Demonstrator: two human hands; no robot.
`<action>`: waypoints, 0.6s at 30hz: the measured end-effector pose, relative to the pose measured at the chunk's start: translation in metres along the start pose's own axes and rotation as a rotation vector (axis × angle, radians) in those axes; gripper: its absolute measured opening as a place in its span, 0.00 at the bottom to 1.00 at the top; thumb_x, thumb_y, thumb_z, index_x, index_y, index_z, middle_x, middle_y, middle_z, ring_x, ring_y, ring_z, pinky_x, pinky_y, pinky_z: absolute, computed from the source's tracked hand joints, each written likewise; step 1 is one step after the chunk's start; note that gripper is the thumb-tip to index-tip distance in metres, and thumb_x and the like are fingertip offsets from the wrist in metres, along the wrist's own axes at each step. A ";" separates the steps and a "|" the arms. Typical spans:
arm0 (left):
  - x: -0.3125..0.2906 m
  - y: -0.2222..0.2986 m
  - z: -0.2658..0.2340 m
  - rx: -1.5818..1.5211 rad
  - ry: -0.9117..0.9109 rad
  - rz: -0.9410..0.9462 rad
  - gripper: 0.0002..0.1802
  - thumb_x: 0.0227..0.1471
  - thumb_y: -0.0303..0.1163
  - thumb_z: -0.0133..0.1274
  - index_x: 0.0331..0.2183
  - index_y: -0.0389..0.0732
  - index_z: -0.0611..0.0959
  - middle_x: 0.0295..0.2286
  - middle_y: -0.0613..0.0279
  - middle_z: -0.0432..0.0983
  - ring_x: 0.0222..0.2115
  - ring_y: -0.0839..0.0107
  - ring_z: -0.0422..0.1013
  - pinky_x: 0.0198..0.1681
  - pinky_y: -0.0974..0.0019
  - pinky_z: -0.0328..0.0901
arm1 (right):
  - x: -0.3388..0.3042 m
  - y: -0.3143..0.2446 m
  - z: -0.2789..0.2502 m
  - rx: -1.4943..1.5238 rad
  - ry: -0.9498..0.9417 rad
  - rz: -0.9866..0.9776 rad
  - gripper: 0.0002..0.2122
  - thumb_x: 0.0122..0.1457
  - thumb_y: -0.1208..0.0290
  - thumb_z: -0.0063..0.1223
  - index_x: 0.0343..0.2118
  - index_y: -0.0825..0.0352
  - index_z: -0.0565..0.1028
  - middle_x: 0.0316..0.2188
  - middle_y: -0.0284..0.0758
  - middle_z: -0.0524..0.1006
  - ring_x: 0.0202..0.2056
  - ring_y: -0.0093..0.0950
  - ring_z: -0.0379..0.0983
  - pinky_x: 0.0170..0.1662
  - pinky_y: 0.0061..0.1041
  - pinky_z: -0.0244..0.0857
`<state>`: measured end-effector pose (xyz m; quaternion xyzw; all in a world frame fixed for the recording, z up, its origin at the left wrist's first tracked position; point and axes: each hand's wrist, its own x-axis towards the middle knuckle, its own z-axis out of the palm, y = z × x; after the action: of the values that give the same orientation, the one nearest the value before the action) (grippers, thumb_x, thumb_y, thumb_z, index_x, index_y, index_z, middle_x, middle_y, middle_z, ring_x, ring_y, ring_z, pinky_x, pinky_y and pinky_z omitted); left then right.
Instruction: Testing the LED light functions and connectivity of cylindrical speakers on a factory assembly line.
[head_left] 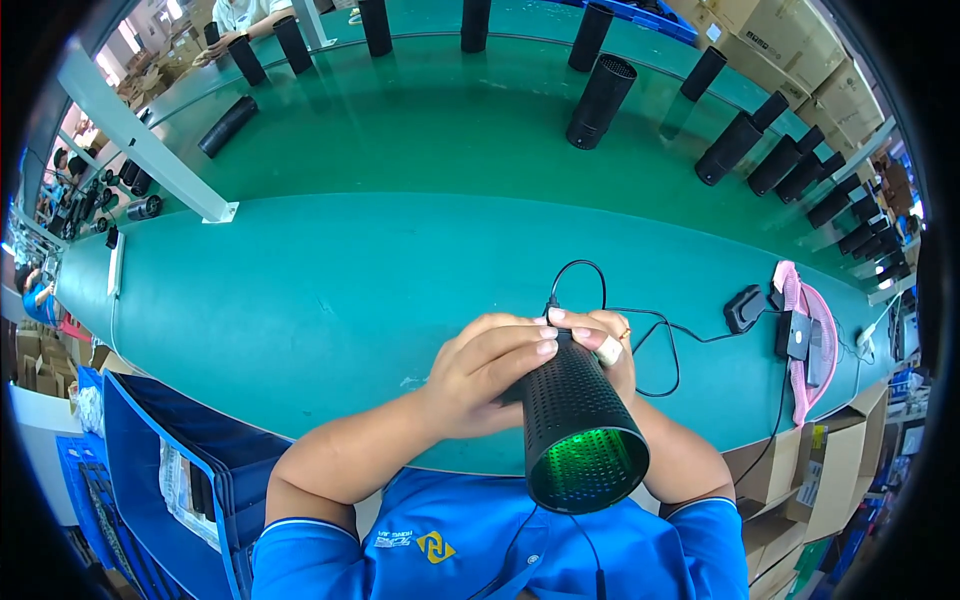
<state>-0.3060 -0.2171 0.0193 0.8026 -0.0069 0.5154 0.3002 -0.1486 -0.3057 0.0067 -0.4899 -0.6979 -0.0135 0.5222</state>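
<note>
A black perforated cylinder (580,415) is held between my two hands, tilted so its open end faces me. Green light glows inside that opening. My left hand (488,365) grips the cylinder's far end from the left, thumb and fingers pressed close together. From the other side, my right hand (605,350) closes on the same end, with a white wrap on one finger and a ring on another. A thin black cable (580,264) runs to the far end between my fingertips. The exact contact there is partly hidden by my fingers.
Several black cylinders stand on the dark green belt (420,130) beyond the teal worktop (300,290); one cylinder (228,126) lies down. At right are a black adapter (744,309) and pink strap (806,390). A blue bin (170,420) stands left. A co-worker's hand (222,42) is far left.
</note>
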 end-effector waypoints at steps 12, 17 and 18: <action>-0.001 -0.003 0.000 0.005 -0.019 -0.027 0.32 0.29 0.26 0.63 0.44 0.39 0.75 0.42 0.57 0.71 0.37 0.59 0.70 0.38 0.62 0.68 | -0.002 0.002 0.000 0.083 -0.029 0.056 0.30 0.36 0.77 0.65 0.46 0.61 0.64 0.46 0.38 0.74 0.38 0.30 0.71 0.44 0.28 0.57; -0.002 -0.002 0.000 0.021 -0.017 -0.033 0.33 0.29 0.25 0.63 0.44 0.39 0.74 0.43 0.57 0.71 0.38 0.60 0.70 0.39 0.63 0.67 | -0.003 0.003 0.002 0.109 -0.027 0.053 0.31 0.36 0.76 0.65 0.47 0.63 0.63 0.46 0.39 0.73 0.39 0.32 0.70 0.44 0.28 0.58; -0.002 -0.002 0.001 0.030 -0.013 -0.032 0.33 0.29 0.25 0.63 0.44 0.39 0.74 0.43 0.57 0.71 0.38 0.60 0.70 0.39 0.63 0.67 | -0.003 0.003 0.002 0.106 -0.024 0.043 0.31 0.37 0.76 0.64 0.47 0.63 0.63 0.47 0.39 0.73 0.40 0.32 0.70 0.44 0.28 0.58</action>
<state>-0.3061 -0.2167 0.0167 0.8104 0.0116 0.5054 0.2963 -0.1483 -0.3049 0.0017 -0.4766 -0.6933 0.0406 0.5390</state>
